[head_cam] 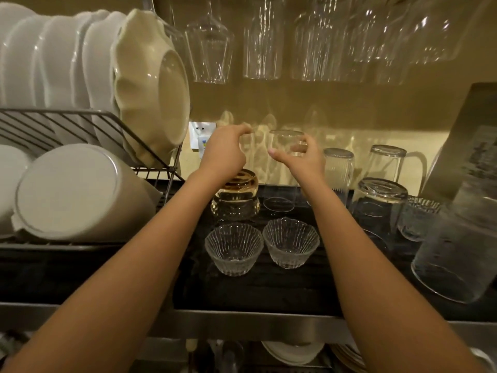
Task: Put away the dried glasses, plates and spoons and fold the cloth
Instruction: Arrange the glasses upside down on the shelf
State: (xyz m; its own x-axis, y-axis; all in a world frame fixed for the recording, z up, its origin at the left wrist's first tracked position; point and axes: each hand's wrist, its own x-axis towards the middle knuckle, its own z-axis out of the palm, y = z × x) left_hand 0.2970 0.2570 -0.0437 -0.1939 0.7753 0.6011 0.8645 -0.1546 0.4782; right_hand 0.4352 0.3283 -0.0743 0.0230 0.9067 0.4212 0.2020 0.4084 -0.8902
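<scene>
A tall clear glass (282, 179) stands upside down on the black mat (269, 286) of the shelf. My right hand (301, 160) grips it near its upturned base, thumb on the left and fingers behind. My left hand (228, 152) is just to its left, above an upturned amber glass (238, 189). Its fingers curl round what looks like a second, faint clear glass (248, 152). White plates (53, 63) and a cream scalloped dish (150, 98) stand in the wire rack (80, 122) at the left. No spoons or cloth are in view.
Two ribbed glass bowls (234, 249) (290, 242) sit in front of my hands. Several upturned glasses (338, 170) fill the mat's right side, with a large tilted jar (457, 251) at the far right. Stemmed glasses (209, 49) hang overhead. More plates (293, 351) lie on the shelf below.
</scene>
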